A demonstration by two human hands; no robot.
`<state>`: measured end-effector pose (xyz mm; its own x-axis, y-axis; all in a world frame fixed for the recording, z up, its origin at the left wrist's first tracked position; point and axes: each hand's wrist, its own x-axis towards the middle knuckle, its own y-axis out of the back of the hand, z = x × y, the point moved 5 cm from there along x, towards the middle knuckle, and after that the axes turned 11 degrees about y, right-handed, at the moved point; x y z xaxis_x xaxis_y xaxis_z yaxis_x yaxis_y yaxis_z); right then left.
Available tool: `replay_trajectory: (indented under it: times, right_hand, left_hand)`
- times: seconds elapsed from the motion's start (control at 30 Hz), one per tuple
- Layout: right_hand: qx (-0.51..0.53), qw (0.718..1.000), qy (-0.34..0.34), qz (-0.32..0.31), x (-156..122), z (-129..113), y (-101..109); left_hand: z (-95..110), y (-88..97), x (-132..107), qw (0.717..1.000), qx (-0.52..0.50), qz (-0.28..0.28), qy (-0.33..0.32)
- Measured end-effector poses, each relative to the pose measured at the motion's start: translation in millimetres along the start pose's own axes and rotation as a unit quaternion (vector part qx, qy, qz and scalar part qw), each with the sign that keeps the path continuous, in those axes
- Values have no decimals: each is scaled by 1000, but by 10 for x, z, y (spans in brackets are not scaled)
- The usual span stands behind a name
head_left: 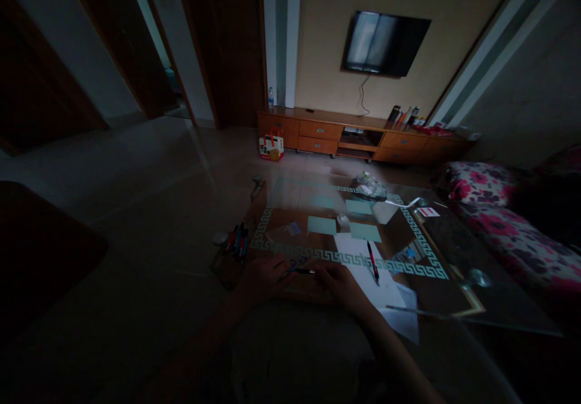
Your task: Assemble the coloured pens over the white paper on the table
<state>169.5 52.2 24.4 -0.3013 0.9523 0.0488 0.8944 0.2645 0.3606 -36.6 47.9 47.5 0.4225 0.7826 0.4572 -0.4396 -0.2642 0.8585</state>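
Observation:
A slim dark pen (303, 270) with a pale band is held level between my two hands, above the near edge of a glass table (281, 248). My left hand (267, 277) is closed around its left end, where a small bluish part shows. The fingers of my right hand (336, 281) pinch its right end. To the right, a black and red pen (373, 260) lies on white paper (389, 288). Several red, blue and black pens (238, 242) lie in a group at the table's left edge. Dim light hides finger detail.
A plastic-wrapped bundle (370, 186) sits at the table's far side, with a red and white card (429, 211) to its right. Beyond stand a wooden TV cabinet (320, 130) and a gift box (271, 148). A flowered sofa (508, 228) borders the right.

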Motion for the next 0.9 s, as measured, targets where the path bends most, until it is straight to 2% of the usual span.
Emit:
replay_trajectory:
  times: [0.27,0.5,0.73,0.9]
  right_hand:
    - [-2,1000,3,2,10,18,3]
    - [25,1000,11,11,8,-72,22]
    - [55,998,9,30,7,9,3]
    - [36,999,-8,7,11,25,-8]
  left_hand:
    - [12,20,8,1000,3,-1,7]
    - [10,38,11,1000,-4,20,5]
    - [5,26,12,1000,19,1,6]
    - [6,17,-2,1000,12,6,6]
